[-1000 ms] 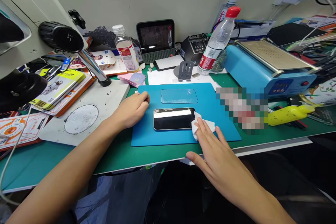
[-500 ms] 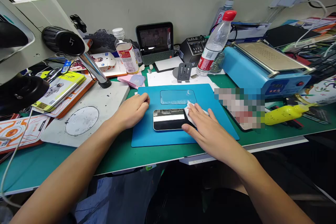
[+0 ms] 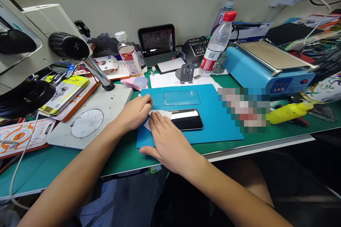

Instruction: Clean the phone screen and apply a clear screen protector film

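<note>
A smartphone [image 3: 188,123] lies face up on the blue work mat [image 3: 223,120], its dark glass reflecting a bright band. My right hand [image 3: 170,138] presses a white wipe [image 3: 165,114] over the phone's left end, fingers together and flat on it, thumb stretched out to the side. The wipe also reaches past the phone onto the mat. Curled closed at the mat's upper left edge is my left hand [image 3: 137,111]; whatever its fingers may hold is hidden. A clear, dark-edged screen protector [image 3: 182,98] lies behind the phone.
A microscope stand [image 3: 87,127] fills the left side, with boxes [image 3: 62,94] on its base. Behind the mat are a grey phone stand [image 3: 187,73], a red-capped bottle [image 3: 217,48] and a small screen [image 3: 157,40]. To the right sit a blue heating machine [image 3: 266,67] and a yellow bottle [image 3: 289,112].
My right hand has slid left with the wipe, from the phone's right end to its left end, uncovering the right end. My left hand has stayed nearly still.
</note>
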`<state>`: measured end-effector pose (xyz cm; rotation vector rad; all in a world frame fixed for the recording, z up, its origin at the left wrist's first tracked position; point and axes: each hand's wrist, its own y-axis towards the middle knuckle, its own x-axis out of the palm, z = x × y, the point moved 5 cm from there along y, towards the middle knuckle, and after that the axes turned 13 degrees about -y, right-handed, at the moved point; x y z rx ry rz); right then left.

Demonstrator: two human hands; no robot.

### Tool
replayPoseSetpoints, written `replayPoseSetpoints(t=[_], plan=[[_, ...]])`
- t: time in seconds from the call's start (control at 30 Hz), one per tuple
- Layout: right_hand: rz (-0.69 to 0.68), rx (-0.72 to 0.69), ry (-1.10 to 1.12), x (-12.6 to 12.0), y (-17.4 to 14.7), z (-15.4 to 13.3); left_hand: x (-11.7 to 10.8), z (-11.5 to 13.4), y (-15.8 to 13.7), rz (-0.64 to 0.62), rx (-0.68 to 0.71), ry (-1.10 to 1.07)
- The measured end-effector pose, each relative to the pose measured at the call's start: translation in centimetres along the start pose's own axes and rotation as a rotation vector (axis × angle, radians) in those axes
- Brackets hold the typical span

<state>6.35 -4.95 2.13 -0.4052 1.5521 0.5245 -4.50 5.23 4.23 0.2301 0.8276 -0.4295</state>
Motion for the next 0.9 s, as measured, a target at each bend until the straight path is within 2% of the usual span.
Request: replayPoseSetpoints(t=[0.13,0.3,0.5,0.63,0.8,0.9], plan=[[0.048,-0.055,-0.018,-0.1,-2.7,0.3,-0.1,0.1,0.0,0.020,0.017,-0.015],[0.082,-0.037,-0.048,-0.4,-5.8,1.3,-0.1,-0.1,0.0,-0.006,-0.002,-0.013],[0.119,0.010,-0.162,-0.4,-8.9,4.3,0.1,-0.2,0.0,-0.039,-0.020,-0.003],[0.110,0.052,-0.188,-0.4,-10.8,6.6,0.2,0.2,-0.3,-0.049,0.030,-0.032],[0.094,0.100,-0.201,-0.5,-12.5,8.2,1.0,1.5,-1.0,-0.243,0.205,-0.021],[0.094,0.109,-0.214,-0.4,-13.1,8.6,1.1,2.1,-1.5,-0.312,0.276,-0.019]])
